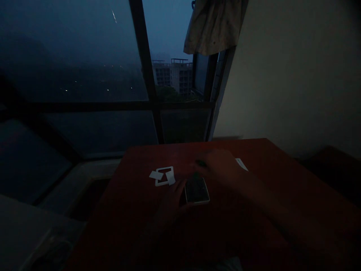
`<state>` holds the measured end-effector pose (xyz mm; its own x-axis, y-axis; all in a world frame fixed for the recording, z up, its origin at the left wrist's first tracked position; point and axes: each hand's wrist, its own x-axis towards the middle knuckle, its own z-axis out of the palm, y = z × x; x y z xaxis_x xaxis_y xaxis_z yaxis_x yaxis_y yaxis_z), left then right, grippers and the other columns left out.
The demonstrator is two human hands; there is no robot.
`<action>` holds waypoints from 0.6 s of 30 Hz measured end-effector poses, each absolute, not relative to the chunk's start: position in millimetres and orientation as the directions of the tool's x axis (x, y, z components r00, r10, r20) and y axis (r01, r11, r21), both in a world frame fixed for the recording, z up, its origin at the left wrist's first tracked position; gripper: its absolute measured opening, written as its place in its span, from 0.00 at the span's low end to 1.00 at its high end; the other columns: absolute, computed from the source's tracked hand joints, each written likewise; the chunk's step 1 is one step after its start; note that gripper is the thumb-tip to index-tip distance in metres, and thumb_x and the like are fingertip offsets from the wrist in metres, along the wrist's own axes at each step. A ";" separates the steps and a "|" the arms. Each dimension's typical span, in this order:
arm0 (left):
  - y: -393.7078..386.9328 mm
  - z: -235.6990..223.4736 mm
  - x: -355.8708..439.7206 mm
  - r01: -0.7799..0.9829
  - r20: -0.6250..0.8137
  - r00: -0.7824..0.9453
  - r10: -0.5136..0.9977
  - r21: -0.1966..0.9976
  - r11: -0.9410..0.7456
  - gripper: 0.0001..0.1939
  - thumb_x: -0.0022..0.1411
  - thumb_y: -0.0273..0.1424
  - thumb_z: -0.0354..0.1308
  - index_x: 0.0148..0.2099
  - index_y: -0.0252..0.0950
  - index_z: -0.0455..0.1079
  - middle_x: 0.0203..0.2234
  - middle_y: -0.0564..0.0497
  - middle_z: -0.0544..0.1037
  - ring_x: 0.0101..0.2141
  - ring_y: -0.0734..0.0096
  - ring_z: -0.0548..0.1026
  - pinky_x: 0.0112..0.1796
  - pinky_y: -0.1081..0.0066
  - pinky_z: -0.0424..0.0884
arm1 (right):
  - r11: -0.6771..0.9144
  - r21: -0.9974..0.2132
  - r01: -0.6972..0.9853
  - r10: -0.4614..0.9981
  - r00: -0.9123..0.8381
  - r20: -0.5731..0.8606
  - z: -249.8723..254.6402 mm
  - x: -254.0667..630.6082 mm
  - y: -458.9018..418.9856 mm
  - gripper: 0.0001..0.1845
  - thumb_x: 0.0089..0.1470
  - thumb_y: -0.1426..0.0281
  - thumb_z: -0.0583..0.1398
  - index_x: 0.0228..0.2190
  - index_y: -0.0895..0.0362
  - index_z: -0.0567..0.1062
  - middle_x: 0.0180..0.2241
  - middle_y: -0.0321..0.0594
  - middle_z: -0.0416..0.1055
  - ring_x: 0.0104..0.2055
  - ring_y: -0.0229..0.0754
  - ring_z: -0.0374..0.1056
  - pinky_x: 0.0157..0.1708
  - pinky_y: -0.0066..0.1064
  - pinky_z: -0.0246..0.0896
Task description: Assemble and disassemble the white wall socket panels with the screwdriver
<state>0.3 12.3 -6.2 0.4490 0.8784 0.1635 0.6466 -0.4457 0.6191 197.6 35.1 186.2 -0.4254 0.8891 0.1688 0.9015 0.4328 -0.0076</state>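
In dim light, a small square box (197,190) with a pale rim and a dark inside sits on the red-brown table. My left hand (173,197) holds it at its left side, fingers at the far corner and thumb along the near edge. Just beyond the box, my right hand (218,163) is raised with its fingers closed round a small dark green thing (201,163), too dark and blurred to name. Something greenish shows faintly at the box's far edge. Left of the box lies a white frame (156,182) with two white cards (156,175) across it.
A white strip (241,164) with faint print lies on the table (135,226) beyond my right wrist. Behind the far edge are large windows with dark frames (152,86) and a hanging cloth (214,26). A pale wall (287,75) stands at the right.
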 end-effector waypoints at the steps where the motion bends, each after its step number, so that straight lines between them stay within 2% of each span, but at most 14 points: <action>1: 12.1 -5.7 0.1 0.641 0.163 0.454 0.876 0.623 -0.448 0.37 0.57 0.37 0.59 0.65 0.41 0.48 0.61 0.45 0.56 0.59 0.57 0.56 0.57 0.58 0.56 | 0.420 -0.055 0.906 0.895 -0.404 0.190 184.0 205.2 38.3 0.20 0.57 0.55 0.52 0.30 0.54 0.77 0.28 0.42 0.76 0.30 0.43 0.71 0.28 0.30 0.56; 3: 11.7 -4.3 -0.4 0.636 0.151 0.455 0.878 0.635 -0.438 0.37 0.58 0.38 0.59 0.65 0.42 0.47 0.61 0.45 0.55 0.59 0.56 0.56 0.57 0.56 0.56 | 0.386 -0.222 0.895 0.910 -0.330 0.252 175.0 222.1 45.5 0.19 0.56 0.55 0.54 0.30 0.54 0.78 0.27 0.40 0.76 0.30 0.42 0.70 0.29 0.29 0.57; 5: 11.2 -2.8 -0.5 0.638 0.130 0.449 0.884 0.646 -0.419 0.37 0.58 0.39 0.59 0.65 0.42 0.47 0.62 0.44 0.55 0.59 0.55 0.56 0.57 0.55 0.56 | 0.318 -0.483 0.816 0.930 -0.170 0.325 156.9 238.7 51.2 0.18 0.55 0.55 0.55 0.32 0.54 0.77 0.28 0.38 0.76 0.30 0.41 0.70 0.30 0.29 0.57; 6: 10.9 -2.1 -0.5 0.640 0.121 0.446 0.887 0.650 -0.411 0.37 0.57 0.39 0.59 0.65 0.42 0.48 0.62 0.44 0.54 0.59 0.55 0.56 0.57 0.55 0.56 | 0.240 -0.625 0.743 0.948 -0.042 0.315 144.1 245.8 52.6 0.18 0.53 0.54 0.56 0.31 0.55 0.77 0.27 0.38 0.75 0.28 0.40 0.69 0.28 0.29 0.56; 7: 10.5 -1.5 -0.4 0.641 0.114 0.444 0.889 0.653 -0.404 0.37 0.57 0.39 0.60 0.65 0.41 0.48 0.61 0.44 0.55 0.59 0.55 0.56 0.57 0.56 0.56 | 0.141 -0.766 0.627 0.969 0.072 0.237 129.1 251.5 52.7 0.19 0.51 0.53 0.57 0.29 0.56 0.76 0.24 0.36 0.73 0.26 0.39 0.67 0.25 0.28 0.55; 8: 10.0 -1.0 -0.2 0.641 0.110 0.441 0.891 0.656 -0.398 0.37 0.56 0.39 0.60 0.64 0.41 0.49 0.61 0.44 0.55 0.59 0.55 0.56 0.57 0.56 0.56 | 0.027 -0.899 0.436 0.988 0.125 0.090 112.7 255.7 51.4 0.19 0.48 0.53 0.59 0.28 0.56 0.75 0.23 0.35 0.72 0.24 0.38 0.66 0.23 0.27 0.55; 9: 9.4 -0.5 0.0 0.640 0.109 0.437 0.893 0.660 -0.394 0.38 0.56 0.39 0.60 0.64 0.41 0.49 0.61 0.44 0.55 0.59 0.56 0.56 0.57 0.56 0.56 | -0.098 -0.975 0.202 0.987 0.144 -0.070 95.8 258.1 49.0 0.17 0.45 0.54 0.61 0.28 0.56 0.74 0.22 0.34 0.71 0.23 0.37 0.66 0.22 0.26 0.54; 13: 6.5 3.5 -1.1 0.614 0.123 0.423 0.898 0.690 -0.384 0.38 0.55 0.39 0.62 0.64 0.41 0.51 0.61 0.44 0.55 0.59 0.55 0.56 0.57 0.57 0.57 | -0.257 -0.966 -0.001 0.965 0.056 -0.257 38.9 253.7 33.2 0.16 0.48 0.58 0.57 0.36 0.55 0.72 0.26 0.36 0.73 0.19 0.36 0.65 0.17 0.25 0.53; 18: 12.3 13.3 -13.3 0.605 0.203 0.367 0.908 0.689 -0.399 0.27 0.60 0.37 0.57 0.61 0.43 0.56 0.59 0.46 0.58 0.57 0.57 0.60 0.55 0.58 0.60 | -0.233 -0.963 -0.135 0.971 0.012 -0.237 11.8 237.5 21.1 0.21 0.52 0.53 0.55 0.41 0.54 0.72 0.29 0.36 0.71 0.19 0.33 0.61 0.16 0.24 0.51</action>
<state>-13.3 12.3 13.3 0.3674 0.9077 0.2029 0.6050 -0.3989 0.6890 237.5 21.1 11.8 0.0124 0.9714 -0.2371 -0.1345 -0.2333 -0.9630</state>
